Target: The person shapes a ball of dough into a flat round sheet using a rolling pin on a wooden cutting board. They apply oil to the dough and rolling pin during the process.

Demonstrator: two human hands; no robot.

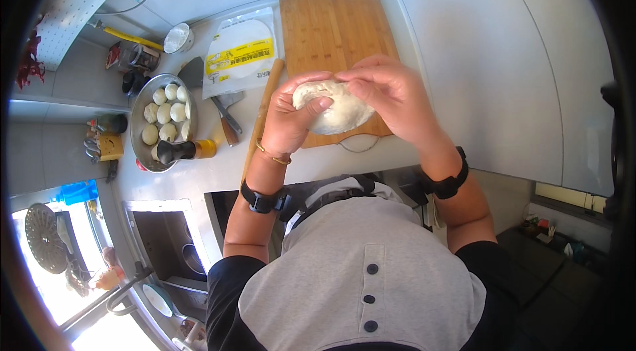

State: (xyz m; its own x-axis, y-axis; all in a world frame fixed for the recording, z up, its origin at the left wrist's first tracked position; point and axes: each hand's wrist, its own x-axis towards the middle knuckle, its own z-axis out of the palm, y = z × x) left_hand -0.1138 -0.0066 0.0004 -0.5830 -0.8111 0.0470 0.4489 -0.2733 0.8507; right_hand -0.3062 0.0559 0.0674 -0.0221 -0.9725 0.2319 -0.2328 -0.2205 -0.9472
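A piece of pale, soft dough (343, 112) is held up above the near part of a bamboo cutting board (338, 28). My left hand (293, 110) cups its left side, with the thumb pressed on the dough's face. At the upper right edge, my right hand (392, 92) pinches the dough between thumb and fingers. What lies inside the dough, if anything, cannot be seen. A wooden rolling pin (269, 97) lies along the board's left side, partly behind my left wrist.
Left on the counter stands a metal bowl (136, 125) of several dough balls (164, 113), with an oil bottle (203, 148) beside it. Metal scrapers (229, 99), a packet of round paper sheets (243, 52) and a small white bowl (178, 39) lie behind. A sink (161, 236) is nearer left.
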